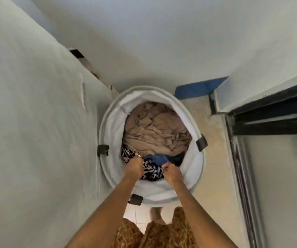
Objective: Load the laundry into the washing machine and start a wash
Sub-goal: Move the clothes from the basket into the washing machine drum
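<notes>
Laundry fills a round white hamper that stands upright on the floor with its open mouth facing up toward the camera. A crumpled beige cloth covers the far and middle part of the load. A dark patterned garment lies at the near rim of the hamper, stretching roughly left to right between the two hands. A blue garment sits just beyond it, under the edge of the beige cloth.

Left hand: fingers curled, pinching the patterned garment at its left end, near the hamper's left wall.

Right hand: fingers curled into a narrow grip at the boundary of the patterned and blue garments; which of the two it holds cannot be told.

Both forearms reach in over the near rim. Three black clips are spaced around the rim; the nearest one is by the left forearm. A white wall stands to the left of the hamper, and a dark door frame to the right.
</notes>
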Action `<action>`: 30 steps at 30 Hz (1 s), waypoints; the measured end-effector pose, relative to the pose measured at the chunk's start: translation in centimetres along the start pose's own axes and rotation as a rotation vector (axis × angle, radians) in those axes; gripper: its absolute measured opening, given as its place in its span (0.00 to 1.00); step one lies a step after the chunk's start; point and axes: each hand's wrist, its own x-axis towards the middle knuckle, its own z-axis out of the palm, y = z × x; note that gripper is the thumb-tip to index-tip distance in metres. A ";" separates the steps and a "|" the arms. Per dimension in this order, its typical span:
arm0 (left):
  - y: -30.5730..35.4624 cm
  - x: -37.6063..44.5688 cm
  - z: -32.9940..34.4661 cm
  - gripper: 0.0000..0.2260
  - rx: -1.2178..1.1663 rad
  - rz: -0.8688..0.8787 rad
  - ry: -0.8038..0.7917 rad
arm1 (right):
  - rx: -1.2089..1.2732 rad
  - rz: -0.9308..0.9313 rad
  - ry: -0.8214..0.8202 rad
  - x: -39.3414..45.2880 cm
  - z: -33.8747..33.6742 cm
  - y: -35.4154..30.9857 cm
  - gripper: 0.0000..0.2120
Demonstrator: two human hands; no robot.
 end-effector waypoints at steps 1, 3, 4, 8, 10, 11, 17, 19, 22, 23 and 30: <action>-0.2 1.1 1.3 0.13 0.121 0.040 -0.029 | -0.029 -0.002 -0.033 1.2 1.0 0.4 0.13; -0.7 2.6 3.5 0.14 0.354 0.120 -0.073 | -0.082 -0.026 -0.077 3.2 2.5 0.7 0.13; -1.0 3.1 4.3 0.14 0.439 0.150 -0.077 | -0.101 -0.038 -0.094 3.9 3.1 0.6 0.14; -1.9 4.0 5.9 0.14 0.625 0.233 -0.052 | -0.096 -0.043 -0.135 5.0 4.3 -0.2 0.14; -2.6 3.9 6.2 0.18 0.626 0.269 -0.111 | -0.084 -0.039 -0.133 5.0 4.5 -0.5 0.14; -2.8 3.8 6.2 0.21 0.628 0.283 -0.143 | -0.082 -0.043 -0.127 4.8 4.5 -0.6 0.14; -2.2 1.9 4.6 0.11 0.215 0.237 -0.028 | -0.042 -0.061 -0.106 2.9 4.7 -0.9 0.15; -1.0 0.3 3.0 0.06 -0.172 0.133 0.059 | 0.039 -0.073 -0.029 1.3 4.0 -1.1 0.15; 1.5 -2.5 -0.7 0.06 -0.632 0.006 0.182 | 0.187 -0.097 0.141 -2.0 1.8 -1.7 0.20; 2.2 -3.5 -2.2 0.07 -0.704 -0.001 0.229 | 0.237 -0.119 0.184 -3.4 0.8 -2.1 0.23; 5.3 -13.1 -13.6 0.07 -0.748 0.243 0.497 | 0.386 -0.398 0.219 -13.1 -6.6 -6.4 0.35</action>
